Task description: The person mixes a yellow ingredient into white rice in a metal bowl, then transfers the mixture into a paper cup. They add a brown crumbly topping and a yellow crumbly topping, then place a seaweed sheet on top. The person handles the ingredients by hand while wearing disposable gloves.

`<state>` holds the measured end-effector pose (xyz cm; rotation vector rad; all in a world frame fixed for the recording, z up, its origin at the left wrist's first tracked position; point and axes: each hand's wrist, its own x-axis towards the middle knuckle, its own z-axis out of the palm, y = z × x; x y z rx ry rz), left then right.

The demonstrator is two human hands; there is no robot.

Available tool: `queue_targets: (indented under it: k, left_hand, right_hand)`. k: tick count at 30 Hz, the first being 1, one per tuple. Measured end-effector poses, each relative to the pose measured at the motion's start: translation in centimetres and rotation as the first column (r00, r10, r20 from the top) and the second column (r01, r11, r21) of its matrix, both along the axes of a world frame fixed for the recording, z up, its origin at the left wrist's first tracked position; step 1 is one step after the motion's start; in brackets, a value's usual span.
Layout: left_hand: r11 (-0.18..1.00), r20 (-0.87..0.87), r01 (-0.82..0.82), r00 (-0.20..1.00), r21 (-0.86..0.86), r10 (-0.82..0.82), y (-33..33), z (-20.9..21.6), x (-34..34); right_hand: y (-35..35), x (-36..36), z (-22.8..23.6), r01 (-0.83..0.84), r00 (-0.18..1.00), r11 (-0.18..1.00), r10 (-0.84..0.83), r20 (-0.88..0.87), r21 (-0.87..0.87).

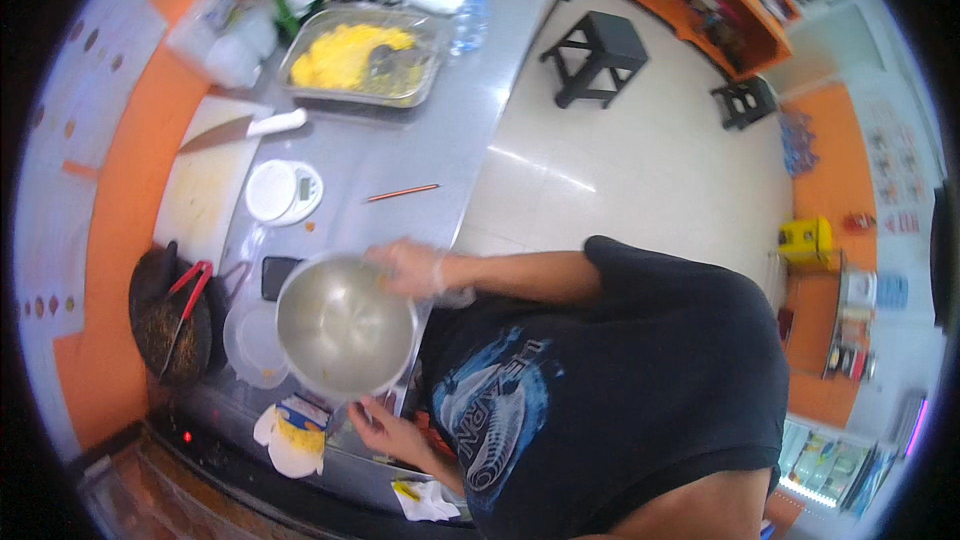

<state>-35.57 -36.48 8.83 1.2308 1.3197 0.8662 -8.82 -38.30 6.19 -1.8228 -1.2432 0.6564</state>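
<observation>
A round metal mixing bowl point(347, 325) hangs tilted over the table edge, and its inside looks bare. My right hand point(408, 268), in a thin clear glove, grips its upper rim. Just below the bowl's lower rim is my left hand point(385, 432), fingers apart; I cannot tell whether a fingertip touches the metal. Partly behind the bowl lie a translucent round lid point(255, 345) and a dark phone point(281, 278). Beside the left hand sits an opened blue and yellow packet point(301, 415) on a white wrapping point(292, 455).
A white kitchen scale point(284, 192), a pencil point(403, 193) and a tray of yellow food point(418, 88) stand farther up the metal table. A knife point(240, 128) rests on a cutting board point(190, 210). Red-handled tongs point(186, 305) lie across a dark pan point(148, 330). Stools point(606, 45) stand on the floor.
</observation>
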Motion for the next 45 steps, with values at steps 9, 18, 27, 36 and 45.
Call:
queue_targets:
  k: [9,18,27,36,45]
  left_hand:
    - [0.852,-0.602,0.128,0.76,0.507,0.244,8.9,-3.2,9.0]
    - [0.744,-0.713,0.544,0.689,0.388,-0.132,8.5,-3.8,19.8]
    - [0.536,-0.89,0.757,0.455,0.375,-0.02,12.4,-6.7,28.9]
    - [0.555,-0.898,0.751,0.439,0.357,-0.017,13.4,-6.5,28.7]
    - [0.561,-0.781,0.651,0.624,0.511,-0.013,13.2,-5.7,25.0]
  right_hand:
    - [-5.4,18.0,3.5,0.401,0.82,0.897,-0.441,-0.365,-0.184]
    - [-16.4,26.5,1.8,0.558,0.676,0.734,-0.673,-0.301,-0.388]
    - [-17.1,25.9,-0.3,0.707,0.433,0.607,-0.778,-0.455,-0.363]
    - [-16.5,26.2,-0.5,0.872,0.357,0.389,-0.921,-0.155,-0.298]
    - [-10.9,23.6,6.1,0.802,0.405,0.477,-0.876,0.26,0.358]
